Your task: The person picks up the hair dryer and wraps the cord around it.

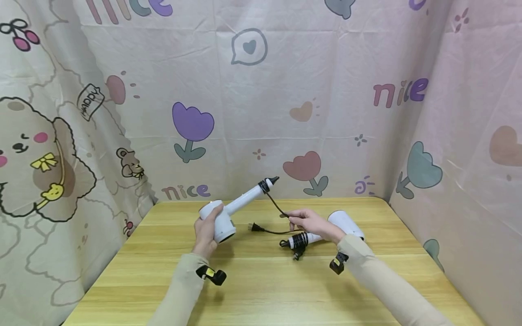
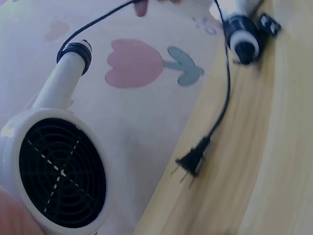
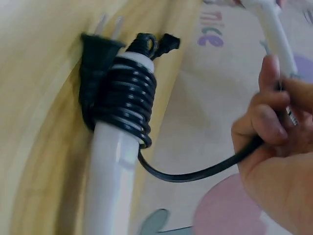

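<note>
Cartoon-print curtains [image 1: 261, 90] wall in a wooden worktop [image 1: 261, 280] where a person handles two white dryers. Left hand [image 1: 205, 231], its grip wrapped round the head of the raised dryer [image 1: 236, 210], tilts the handle up toward 1 o'clock, seemingly so the cord [image 1: 274, 203] coiled at its end hangs free. Right hand [image 1: 311, 222] pinches that cord between thumb and fingertips [image 3: 274, 105] near mid-length, holding it taut off the handle; the plug [image 1: 255, 227] trails on the wood at centre. At 4 o'clock from the plug lies a second dryer [image 1: 326, 231], touching the worktop, its own cord wound tight round the handle with its plug tucked alongside.
</note>
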Tool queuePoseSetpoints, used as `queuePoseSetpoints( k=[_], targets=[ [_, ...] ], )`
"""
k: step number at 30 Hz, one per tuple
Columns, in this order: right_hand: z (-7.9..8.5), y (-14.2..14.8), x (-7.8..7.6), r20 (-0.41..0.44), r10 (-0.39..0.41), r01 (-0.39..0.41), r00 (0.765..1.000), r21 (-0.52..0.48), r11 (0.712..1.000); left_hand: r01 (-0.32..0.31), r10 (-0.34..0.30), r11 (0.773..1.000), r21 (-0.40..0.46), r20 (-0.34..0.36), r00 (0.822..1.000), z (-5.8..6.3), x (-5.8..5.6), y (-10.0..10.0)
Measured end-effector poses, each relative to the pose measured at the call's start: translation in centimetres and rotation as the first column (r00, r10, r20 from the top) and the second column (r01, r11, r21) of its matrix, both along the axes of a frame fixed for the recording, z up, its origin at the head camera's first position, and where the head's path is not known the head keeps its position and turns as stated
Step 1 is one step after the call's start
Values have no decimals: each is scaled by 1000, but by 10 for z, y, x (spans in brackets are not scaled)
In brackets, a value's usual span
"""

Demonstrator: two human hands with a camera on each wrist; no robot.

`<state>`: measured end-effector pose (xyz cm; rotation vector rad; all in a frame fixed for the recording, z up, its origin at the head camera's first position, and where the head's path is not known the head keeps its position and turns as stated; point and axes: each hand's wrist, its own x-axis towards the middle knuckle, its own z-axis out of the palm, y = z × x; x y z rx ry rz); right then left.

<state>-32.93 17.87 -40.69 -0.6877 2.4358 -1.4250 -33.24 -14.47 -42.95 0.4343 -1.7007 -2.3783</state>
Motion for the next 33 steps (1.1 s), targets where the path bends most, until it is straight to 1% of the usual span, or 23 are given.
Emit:
queuePoseSetpoints(
  k=[3,4,7,9,11,13,16,18,20,22,25,26,28,29,31,33],
  targets=[
    [-2,6,-6,135,8,1,991,-65,998,32,-33,999,43,23,999,3,1,4],
    [-2,6,-7,166,14,-2,986,-75,997,42,-44,998,52,28,999,4,2,5],
    [-1,6,-9,224,32,-13,974,-86,996,69,-73,994,87,41,997,8,4,7],
    [-1,6,-10,228,24,-9,973,-69,998,82,-89,990,116,53,995,9,4,8],
    [-2,5,-12,197,-8,10,980,-12,1000,92,-100,987,132,59,993,10,4,9],
    [-2,5,-14,153,-56,47,987,59,997,98,-107,986,138,62,992,11,4,9],
    [-2,6,-19,75,-138,125,988,159,979,131,-140,983,132,57,989,11,3,9],
    [-1,9,-23,32,-188,177,982,204,963,177,-185,976,123,53,981,11,3,9],
    [-1,12,-28,6,-220,213,976,220,952,227,-234,967,117,49,971,10,3,8],
    [0,15,-34,1,-244,238,970,219,946,273,-279,957,104,49,959,9,4,8],
    [2,18,-39,-2,-281,276,960,189,942,323,-330,942,94,60,942,7,4,7],
    [2,19,-40,-19,-296,294,955,181,939,339,-345,936,90,64,936,7,5,7],
    [3,19,-42,-62,-333,339,941,165,926,364,-369,929,69,68,927,6,5,7],
    [4,19,-44,-92,-356,367,930,156,917,379,-383,923,62,67,921,6,5,7],
    [5,18,-46,-184,-401,428,898,148,891,400,-402,915,40,64,913,6,5,8],
    [7,17,-48,-270,-439,487,857,144,861,421,-421,907,6,62,905,5,6,8]
  ],
)
